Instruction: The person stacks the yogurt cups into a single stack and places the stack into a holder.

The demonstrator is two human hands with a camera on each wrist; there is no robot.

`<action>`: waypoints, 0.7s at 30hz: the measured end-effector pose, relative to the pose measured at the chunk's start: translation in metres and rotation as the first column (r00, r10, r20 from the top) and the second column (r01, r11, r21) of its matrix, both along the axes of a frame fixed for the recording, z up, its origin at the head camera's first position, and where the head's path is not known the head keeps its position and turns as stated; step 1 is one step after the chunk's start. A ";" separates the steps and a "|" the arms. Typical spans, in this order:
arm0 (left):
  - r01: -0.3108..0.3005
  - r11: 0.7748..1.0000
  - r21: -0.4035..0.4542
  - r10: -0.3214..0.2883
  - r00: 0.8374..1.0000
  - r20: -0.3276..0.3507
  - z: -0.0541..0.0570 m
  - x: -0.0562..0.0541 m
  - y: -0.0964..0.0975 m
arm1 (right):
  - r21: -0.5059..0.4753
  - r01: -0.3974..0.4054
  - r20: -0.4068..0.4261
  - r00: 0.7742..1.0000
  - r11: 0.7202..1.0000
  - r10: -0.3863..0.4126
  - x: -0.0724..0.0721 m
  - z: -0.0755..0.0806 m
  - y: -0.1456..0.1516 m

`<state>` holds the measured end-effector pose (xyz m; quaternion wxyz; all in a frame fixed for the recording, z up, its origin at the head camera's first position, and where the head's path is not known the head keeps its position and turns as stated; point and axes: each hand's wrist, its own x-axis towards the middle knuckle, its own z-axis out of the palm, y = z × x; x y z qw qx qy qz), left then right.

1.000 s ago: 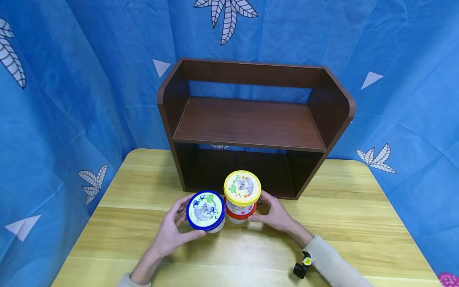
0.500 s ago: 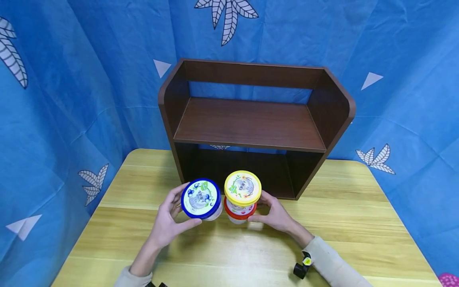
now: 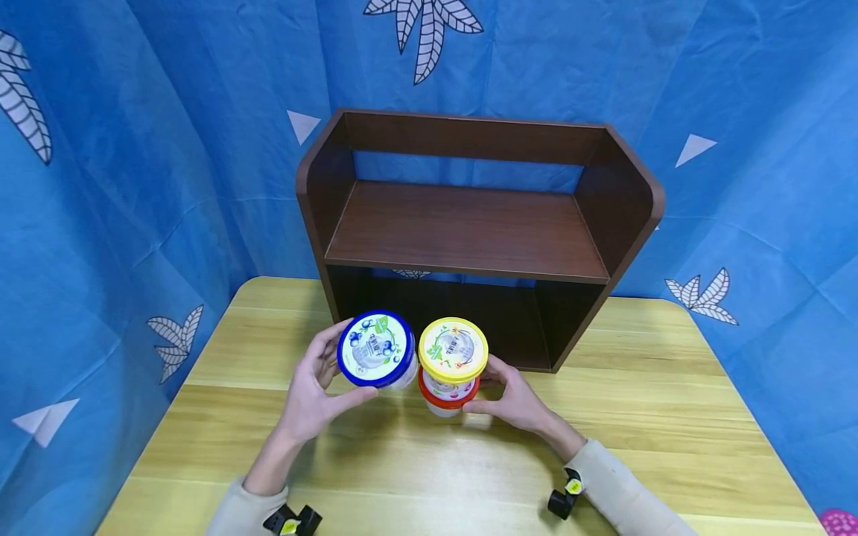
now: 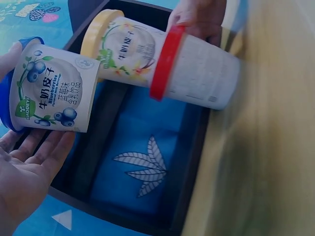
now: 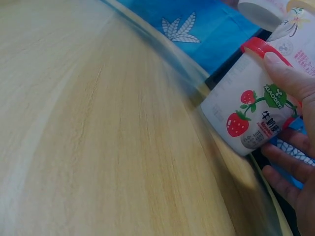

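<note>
1. I see the right hand [image 3: 512, 398] grasping the red-lidded strawberry milk tub [image 5: 256, 105], upright on the wooden table [image 3: 670, 417].
2. The left hand [image 3: 315, 391] grasps the blue-lidded blueberry milk tub [image 3: 375, 350], raised, left of the strawberry milk tub.
3. Atop the strawberry milk tub I see the yellow-lidded milk tub [image 3: 453, 348].
4. Behind the strawberry milk tub: the brown two-tier shelf [image 3: 469, 227], then the blue leaf-print curtain [image 3: 167, 149].

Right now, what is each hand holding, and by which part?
The left hand holds the blue-lidded tub, the right hand the red-lidded tub, both around the lid end.
</note>
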<state>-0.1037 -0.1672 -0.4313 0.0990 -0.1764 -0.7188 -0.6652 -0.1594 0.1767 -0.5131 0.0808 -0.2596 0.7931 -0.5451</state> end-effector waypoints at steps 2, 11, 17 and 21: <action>0.004 1.000 0.013 -0.004 1.000 -0.018 0.004 -0.002 0.000 | 0.004 0.005 0.006 1.000 1.000 -0.005 0.000 0.000 0.000; 0.006 1.000 0.020 -0.004 0.997 -0.075 0.024 -0.013 0.002 | 0.010 0.012 0.011 1.000 1.000 -0.012 0.001 0.001 0.000; 0.055 0.998 0.011 -0.053 0.993 -0.107 0.032 -0.018 0.011 | 0.003 0.002 0.012 1.000 1.000 -0.002 0.001 0.002 -0.001; 0.074 0.997 0.000 -0.073 0.992 -0.099 0.037 -0.021 0.019 | -0.004 -0.002 0.007 1.000 1.000 0.002 0.001 0.002 0.000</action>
